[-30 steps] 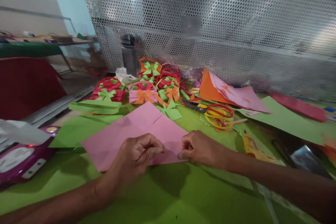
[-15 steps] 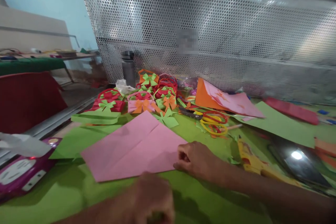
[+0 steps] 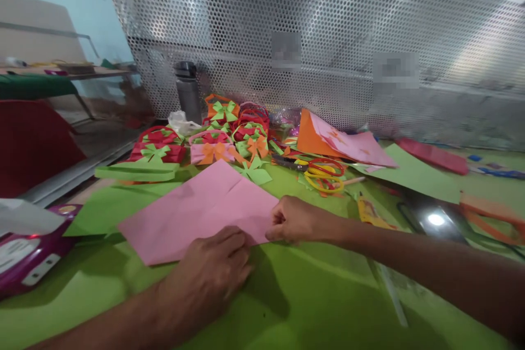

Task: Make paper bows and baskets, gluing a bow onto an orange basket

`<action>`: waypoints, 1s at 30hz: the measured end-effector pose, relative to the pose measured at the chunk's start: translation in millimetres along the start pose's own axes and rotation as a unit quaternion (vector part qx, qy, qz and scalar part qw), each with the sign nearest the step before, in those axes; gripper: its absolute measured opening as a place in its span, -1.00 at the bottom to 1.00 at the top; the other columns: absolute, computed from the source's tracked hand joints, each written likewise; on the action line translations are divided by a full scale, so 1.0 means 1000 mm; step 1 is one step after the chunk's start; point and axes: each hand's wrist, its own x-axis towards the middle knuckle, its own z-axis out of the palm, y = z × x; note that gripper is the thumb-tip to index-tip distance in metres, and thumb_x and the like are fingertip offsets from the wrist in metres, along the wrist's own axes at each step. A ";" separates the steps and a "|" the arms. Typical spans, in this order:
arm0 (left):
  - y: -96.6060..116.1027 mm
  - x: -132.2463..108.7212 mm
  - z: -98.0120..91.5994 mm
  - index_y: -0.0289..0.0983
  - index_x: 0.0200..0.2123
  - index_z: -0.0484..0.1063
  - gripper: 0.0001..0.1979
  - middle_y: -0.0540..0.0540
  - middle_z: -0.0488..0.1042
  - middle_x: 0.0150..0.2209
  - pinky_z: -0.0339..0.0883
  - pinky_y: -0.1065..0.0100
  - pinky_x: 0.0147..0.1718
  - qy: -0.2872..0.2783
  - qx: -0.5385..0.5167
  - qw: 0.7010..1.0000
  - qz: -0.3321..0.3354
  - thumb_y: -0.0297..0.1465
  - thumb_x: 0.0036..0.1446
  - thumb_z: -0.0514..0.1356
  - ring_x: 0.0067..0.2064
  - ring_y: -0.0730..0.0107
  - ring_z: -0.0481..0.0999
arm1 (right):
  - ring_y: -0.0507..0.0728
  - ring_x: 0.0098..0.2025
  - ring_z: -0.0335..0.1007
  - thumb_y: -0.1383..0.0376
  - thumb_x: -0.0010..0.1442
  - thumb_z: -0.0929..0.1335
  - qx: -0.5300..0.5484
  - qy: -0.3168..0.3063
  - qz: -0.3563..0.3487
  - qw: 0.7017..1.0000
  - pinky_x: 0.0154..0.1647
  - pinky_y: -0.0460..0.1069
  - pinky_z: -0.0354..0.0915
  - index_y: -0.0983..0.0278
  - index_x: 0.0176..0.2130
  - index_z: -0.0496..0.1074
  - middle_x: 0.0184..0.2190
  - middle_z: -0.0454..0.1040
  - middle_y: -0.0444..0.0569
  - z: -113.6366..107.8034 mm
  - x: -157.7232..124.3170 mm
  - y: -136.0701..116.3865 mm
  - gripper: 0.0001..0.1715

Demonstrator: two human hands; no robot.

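A pink sheet of paper (image 3: 192, 213) with a crease across its upper part lies in front of me. My right hand (image 3: 297, 220) is closed, thumb and fingers pinching the sheet's right corner. At the near edge my left hand (image 3: 215, 268) rests with its fingers curled together on the paper; its fingertips are partly hidden. Green paper (image 3: 110, 208) lies to the left, with a folded green strip (image 3: 135, 172) beyond it. Behind the sheet stand several small paper bags with bows, among them a pink bag (image 3: 205, 154) and a red bag (image 3: 158, 152).
Scissors (image 3: 324, 169), a yellow glue gun (image 3: 369, 213) and a phone (image 3: 430, 221) with a glare lie to the right. A purple power strip (image 3: 45, 268) sits at the left. A dark bottle (image 3: 188, 93) stands before the perforated metal panel (image 3: 246, 16).
My left hand has moved up and forward from below the sheet onto its near edge. My right hand stays at the right corner. The view has shifted slightly.
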 end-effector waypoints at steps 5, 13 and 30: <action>0.003 -0.003 0.004 -0.37 -0.33 0.49 -0.62 -0.20 0.54 -0.32 0.50 0.24 -0.38 0.011 0.090 0.995 0.050 -0.37 0.31 -0.09 -0.25 0.16 0.53 | -0.02 -0.67 0.22 0.21 -0.12 0.40 -0.021 -0.053 0.036 0.998 -0.67 -0.14 0.09 0.27 -0.68 0.28 -0.77 0.25 -0.22 0.001 0.009 -0.019 -0.72; -0.004 -0.005 0.006 -0.37 -0.29 0.48 -0.65 -0.15 0.56 -0.27 0.47 0.30 -0.22 0.064 0.078 0.992 0.081 -0.39 0.33 -0.07 -0.17 0.26 0.53 | -0.05 -0.72 0.12 0.35 -0.15 0.40 -0.019 -0.090 0.065 0.994 -0.71 -0.15 0.08 0.26 -0.73 0.21 -0.83 0.17 -0.27 -0.008 0.012 -0.026 -0.69; -0.008 -0.004 0.005 -0.28 -0.28 0.39 -0.76 -0.08 0.58 -0.25 0.51 0.38 -0.25 0.092 0.103 0.987 0.088 -0.37 0.31 -0.04 -0.17 0.33 0.55 | -0.02 -0.67 0.17 0.31 -0.13 0.37 -0.067 -0.027 0.136 0.988 -0.66 -0.12 0.08 0.29 -0.71 0.28 -0.75 0.26 -0.19 -0.040 -0.027 0.036 -0.76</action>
